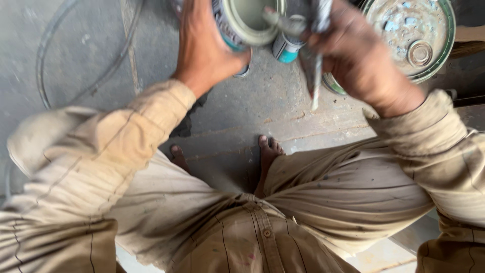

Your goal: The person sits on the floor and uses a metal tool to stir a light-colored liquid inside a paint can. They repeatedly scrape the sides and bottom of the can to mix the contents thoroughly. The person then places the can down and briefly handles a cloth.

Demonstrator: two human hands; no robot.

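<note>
We wrap our left hand (204, 48) around a small open paint tin (247, 20), tilted; our right hand (361, 58) fists a blurred stirring stick (314, 65) beside it.

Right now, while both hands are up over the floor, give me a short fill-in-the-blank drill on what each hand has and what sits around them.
1. The left hand grips an open paint ____.
2. The right hand holds a paint-smeared ____ over the can.
3. The large round lid lies on the floor beyond the ____ hand.
4. The feet on the concrete floor are ____.

Missing words: can; stick; right; bare
</note>
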